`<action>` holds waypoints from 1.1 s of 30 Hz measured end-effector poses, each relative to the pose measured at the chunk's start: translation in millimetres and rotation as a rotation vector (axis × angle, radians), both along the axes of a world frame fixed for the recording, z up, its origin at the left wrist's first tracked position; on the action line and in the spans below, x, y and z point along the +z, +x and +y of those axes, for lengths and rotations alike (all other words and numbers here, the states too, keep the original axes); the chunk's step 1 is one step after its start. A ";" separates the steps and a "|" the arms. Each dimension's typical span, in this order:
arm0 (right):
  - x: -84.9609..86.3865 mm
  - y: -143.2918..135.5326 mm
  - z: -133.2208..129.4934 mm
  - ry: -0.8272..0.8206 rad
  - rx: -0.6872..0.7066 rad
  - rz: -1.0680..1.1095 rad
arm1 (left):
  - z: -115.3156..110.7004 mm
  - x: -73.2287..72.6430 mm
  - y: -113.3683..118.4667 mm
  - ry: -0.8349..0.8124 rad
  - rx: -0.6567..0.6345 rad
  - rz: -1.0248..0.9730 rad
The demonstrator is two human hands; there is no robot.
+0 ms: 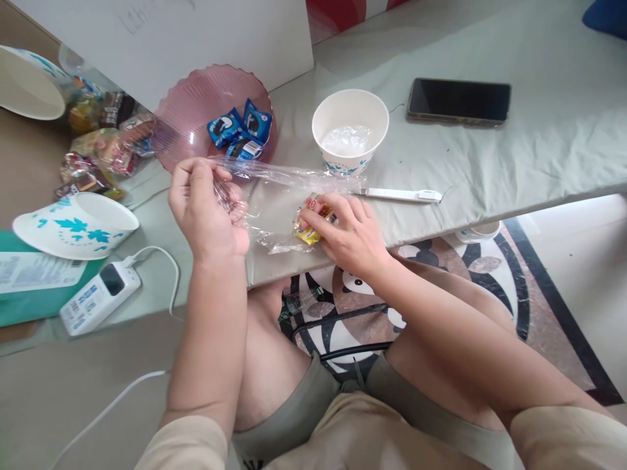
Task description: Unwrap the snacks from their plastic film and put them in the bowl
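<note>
My left hand pinches the edge of a clear plastic bag, which stretches to the right across the table edge. My right hand has its fingers curled on small wrapped snacks in red and yellow wrappers, which lie at the bag's lower part. Whether these snacks are inside the bag or on it, I cannot tell. Behind my left hand, a pink glass bowl holds blue snack packets. A white paper cup with crumpled clear plastic in it stands beyond the bag.
A white utility knife lies right of the bag, a phone farther back. At left are a tipped paper cup, a white power bank with a cable, and bagged snacks. A white board stands behind the bowl.
</note>
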State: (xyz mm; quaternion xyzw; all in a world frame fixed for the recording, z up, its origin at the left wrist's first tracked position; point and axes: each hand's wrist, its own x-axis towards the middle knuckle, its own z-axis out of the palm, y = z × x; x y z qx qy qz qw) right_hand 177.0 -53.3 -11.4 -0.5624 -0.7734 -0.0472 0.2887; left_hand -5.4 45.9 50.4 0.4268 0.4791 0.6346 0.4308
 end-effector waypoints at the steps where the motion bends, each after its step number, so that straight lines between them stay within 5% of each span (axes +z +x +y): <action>1: 2.0 2.2 -2.5 -0.006 0.014 -0.008 | 3.8 -3.4 -3.7 -0.018 0.017 -0.008; 6: 8.5 11.3 -10.9 -0.028 0.043 -0.012 | 10.1 -15.1 -10.8 -0.091 0.154 -0.017; 10: 5.8 12.2 -9.2 0.040 -0.056 0.074 | 4.0 -16.2 -17.3 -0.085 -0.014 0.256; 13: 2.8 10.6 -5.3 -0.015 -0.143 0.142 | -5.3 -5.5 -17.8 0.151 -0.038 0.570; 15: 1.0 9.4 -3.7 -0.036 -0.153 0.159 | -15.3 6.4 -8.7 0.315 -0.082 0.786; 18: -1.3 8.2 -3.4 -0.010 -0.121 0.163 | -32.2 18.9 16.8 0.299 -0.273 0.917; 23: -3.6 10.6 -2.9 -0.034 -0.028 0.191 | -38.6 7.5 42.6 0.177 -0.432 0.974; 33: -8.6 15.0 1.4 -0.067 0.056 0.354 | -27.7 0.8 37.4 0.202 -0.271 0.656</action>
